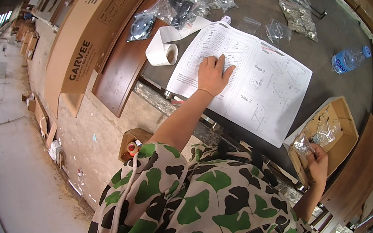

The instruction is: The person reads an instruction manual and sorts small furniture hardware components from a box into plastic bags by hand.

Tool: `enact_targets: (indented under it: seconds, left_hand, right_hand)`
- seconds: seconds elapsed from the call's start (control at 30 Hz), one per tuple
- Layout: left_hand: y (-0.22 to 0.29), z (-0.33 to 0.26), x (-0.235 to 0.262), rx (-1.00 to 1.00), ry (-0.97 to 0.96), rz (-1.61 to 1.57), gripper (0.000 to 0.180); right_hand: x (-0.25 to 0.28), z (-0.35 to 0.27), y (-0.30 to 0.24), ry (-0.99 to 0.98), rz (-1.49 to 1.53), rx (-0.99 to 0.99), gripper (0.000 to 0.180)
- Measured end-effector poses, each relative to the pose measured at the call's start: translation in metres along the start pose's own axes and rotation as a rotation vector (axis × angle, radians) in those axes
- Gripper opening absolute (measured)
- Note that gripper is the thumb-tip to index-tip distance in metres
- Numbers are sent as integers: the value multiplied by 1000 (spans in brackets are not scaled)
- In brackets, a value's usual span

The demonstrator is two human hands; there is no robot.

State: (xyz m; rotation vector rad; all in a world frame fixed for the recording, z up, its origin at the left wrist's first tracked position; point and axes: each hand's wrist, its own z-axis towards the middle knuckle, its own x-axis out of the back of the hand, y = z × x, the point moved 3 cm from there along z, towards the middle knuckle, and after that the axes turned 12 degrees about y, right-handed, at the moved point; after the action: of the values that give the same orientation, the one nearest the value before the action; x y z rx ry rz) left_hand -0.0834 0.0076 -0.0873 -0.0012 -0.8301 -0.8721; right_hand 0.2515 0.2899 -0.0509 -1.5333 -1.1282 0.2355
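Pressing left hand (212,75) flat, fingers spread, on open instruction sheet (243,79) at desk (329,37) near edge. Right hand (318,164) pinched on small clear hardware bag (302,144) at rim of cardboard box (340,115), desk's near right corner. Doing it well, likely: keep sheet pinned flat, lift bag clear, match contents against diagram. Count: one sheet, one box, one label roll (163,52), one water bottle (349,59), several clear bags (180,7) along far edge, exact number unclear.
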Motion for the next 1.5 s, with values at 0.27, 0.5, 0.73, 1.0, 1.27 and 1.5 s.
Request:
enact_targets:
  seconds: [0.27, 0.5, 0.73, 1.0, 1.27, 1.5]
  left_hand:
    - [0, 0, 0, -10, 11, 1, 35]
    - [1, -1, 1, -30, 6, 1, 28]
    - [2, -2, 1, -61, -9, 18, 26]
    - [2, -1, 0, -71, -8, 16, 25]
    - [2, -2, 1, -66, -3, 4, 25]
    - [4, 0, 3, -83, 2, 5, 25]
  right_hand:
    - [-3, -2, -3, -3, 27, -5, 25]
    - [-5, -4, -11, -14, 5, -13, 24]
    - [-4, -3, -5, -3, -6, -3, 26]
    - [-5, -4, -7, -1, -9, -21, 27]
    - [-8, -2, -3, -31, 54, -13, 27]
    - [-10, -4, -8, -51, 22, 22, 25]
